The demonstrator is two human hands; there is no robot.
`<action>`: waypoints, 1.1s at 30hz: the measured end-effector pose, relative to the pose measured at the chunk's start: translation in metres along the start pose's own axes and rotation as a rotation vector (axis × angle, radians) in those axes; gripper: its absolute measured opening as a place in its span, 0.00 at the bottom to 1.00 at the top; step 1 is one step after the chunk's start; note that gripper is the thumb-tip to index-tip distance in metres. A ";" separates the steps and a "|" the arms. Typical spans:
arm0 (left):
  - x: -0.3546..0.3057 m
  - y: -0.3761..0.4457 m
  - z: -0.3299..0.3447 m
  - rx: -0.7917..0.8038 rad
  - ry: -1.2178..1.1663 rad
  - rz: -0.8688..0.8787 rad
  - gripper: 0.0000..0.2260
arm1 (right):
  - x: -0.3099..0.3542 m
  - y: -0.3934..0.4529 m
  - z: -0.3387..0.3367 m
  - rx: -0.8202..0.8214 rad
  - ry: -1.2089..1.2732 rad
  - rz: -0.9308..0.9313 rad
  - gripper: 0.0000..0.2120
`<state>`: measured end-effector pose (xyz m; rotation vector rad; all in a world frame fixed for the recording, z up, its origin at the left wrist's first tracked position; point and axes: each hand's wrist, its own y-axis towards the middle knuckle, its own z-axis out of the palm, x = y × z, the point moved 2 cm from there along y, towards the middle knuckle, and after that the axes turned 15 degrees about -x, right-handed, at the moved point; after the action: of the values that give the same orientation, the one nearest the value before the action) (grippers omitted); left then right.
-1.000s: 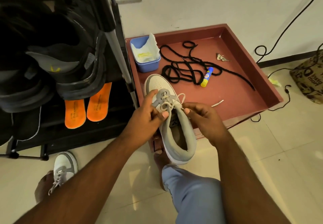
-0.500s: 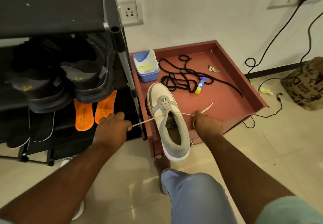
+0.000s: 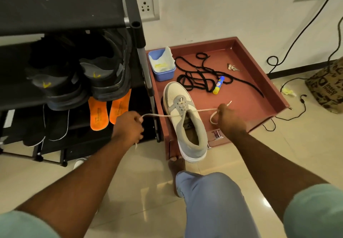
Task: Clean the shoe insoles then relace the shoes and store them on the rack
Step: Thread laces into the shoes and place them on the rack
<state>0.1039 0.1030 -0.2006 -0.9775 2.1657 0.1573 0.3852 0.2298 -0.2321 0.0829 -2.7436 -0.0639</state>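
- The grey-and-white shoe (image 3: 183, 122) sits mid-frame, toe on the red tray (image 3: 259, 66), heel over its near edge.
- The left hand (image 3: 128, 126) has its grip curled round one end of the white lace (image 3: 159, 115), drawn out leftward.
- The right hand (image 3: 229, 118) pinches the other end, looped.
- Orange insoles (image 3: 108, 112) lean in the black rack (image 3: 137, 33) at left.
- A black lace (image 3: 200, 78) lies tangled on the tray.
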 end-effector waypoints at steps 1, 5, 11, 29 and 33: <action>-0.010 -0.007 0.002 -0.009 -0.232 -0.100 0.06 | 0.008 0.001 -0.006 -0.047 0.287 0.103 0.07; -0.056 -0.042 -0.005 -0.150 -0.771 -0.168 0.04 | 0.046 -0.005 -0.052 -0.114 1.123 0.286 0.05; -0.126 -0.070 -0.033 -0.155 -0.951 0.028 0.05 | 0.111 -0.021 -0.135 -0.024 1.487 0.150 0.07; -0.232 -0.104 -0.111 -0.058 -0.851 0.408 0.40 | 0.171 -0.058 -0.263 -0.127 0.935 -0.349 0.15; -0.234 -0.104 -0.112 -0.129 -0.822 0.461 0.40 | 0.168 -0.056 -0.269 -0.024 1.051 -0.320 0.17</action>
<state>0.2121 0.1267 0.0556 -0.3441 1.5704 0.7797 0.3370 0.1537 0.0773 0.4161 -1.6619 -0.1037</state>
